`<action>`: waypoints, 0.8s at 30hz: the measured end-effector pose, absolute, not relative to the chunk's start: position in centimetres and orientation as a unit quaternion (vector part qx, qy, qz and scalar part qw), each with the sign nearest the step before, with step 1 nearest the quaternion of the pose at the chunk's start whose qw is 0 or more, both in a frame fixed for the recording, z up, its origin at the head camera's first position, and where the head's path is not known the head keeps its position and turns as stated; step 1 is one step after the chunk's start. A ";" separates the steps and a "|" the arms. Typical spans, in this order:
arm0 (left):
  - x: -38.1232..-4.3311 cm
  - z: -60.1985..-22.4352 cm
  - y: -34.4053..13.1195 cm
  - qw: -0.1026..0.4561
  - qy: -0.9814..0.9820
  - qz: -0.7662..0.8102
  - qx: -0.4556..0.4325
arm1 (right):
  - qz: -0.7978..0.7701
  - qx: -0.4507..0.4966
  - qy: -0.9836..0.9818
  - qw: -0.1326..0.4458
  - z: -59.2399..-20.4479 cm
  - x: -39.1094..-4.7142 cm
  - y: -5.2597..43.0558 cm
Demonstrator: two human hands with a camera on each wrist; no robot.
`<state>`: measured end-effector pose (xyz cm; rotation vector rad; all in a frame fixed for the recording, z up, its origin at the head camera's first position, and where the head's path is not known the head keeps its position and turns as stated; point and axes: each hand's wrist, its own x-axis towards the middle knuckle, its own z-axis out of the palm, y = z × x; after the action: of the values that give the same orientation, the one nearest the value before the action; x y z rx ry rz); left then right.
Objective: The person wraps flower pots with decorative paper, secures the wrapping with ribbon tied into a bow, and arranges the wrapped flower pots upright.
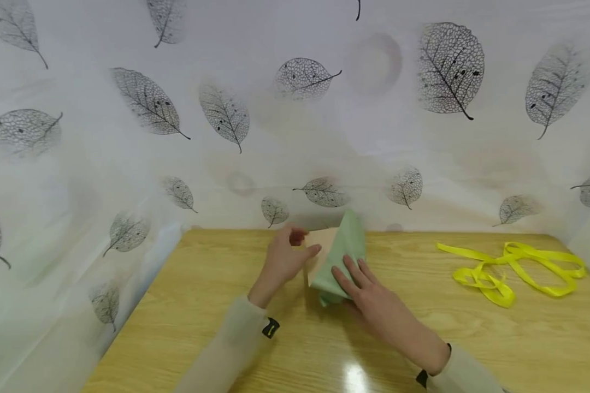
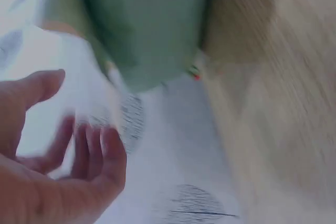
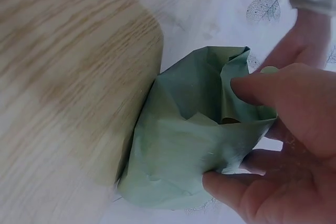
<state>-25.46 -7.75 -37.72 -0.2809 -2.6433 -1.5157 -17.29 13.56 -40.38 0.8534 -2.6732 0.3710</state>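
A sheet of green paper (image 1: 346,251) with a pale beige side (image 1: 323,240) stands folded into a pouch-like shape near the back of the table. My right hand (image 1: 383,308) holds it, fingers spread over the green face in the head view. From the right wrist view, the thumb lies by the creased upper opening of the green paper (image 3: 173,150) and fingertips press its side. My left hand (image 1: 282,259) hovers at the beige side, fingers loosely bent; the left wrist view shows it apart from the paper (image 2: 149,30). What lies inside the paper is hidden.
A loose tangle of yellow ribbon (image 1: 472,254) lies on the right part of the wooden table (image 1: 201,322). Behind the table's back edge hangs a white leaf-printed sheet (image 1: 373,147), close to the paper. It also covers the left side.
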 end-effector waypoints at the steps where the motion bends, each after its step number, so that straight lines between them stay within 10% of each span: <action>1: -24.9 -37.5 -7.7 0.045 -0.869 -0.480 -0.112 | 0.129 0.296 -0.933 0.157 -40.4 -17.3 13.6; 24: -23.0 -40.0 -7.7 -0.172 -0.816 -0.542 -0.108 | 0.382 0.242 -0.886 0.107 -40.4 -18.9 16.7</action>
<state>-22.99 -7.72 -39.99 -0.3826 -2.8878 -1.9173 -18.91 16.68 -40.42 0.7122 -2.6082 1.1239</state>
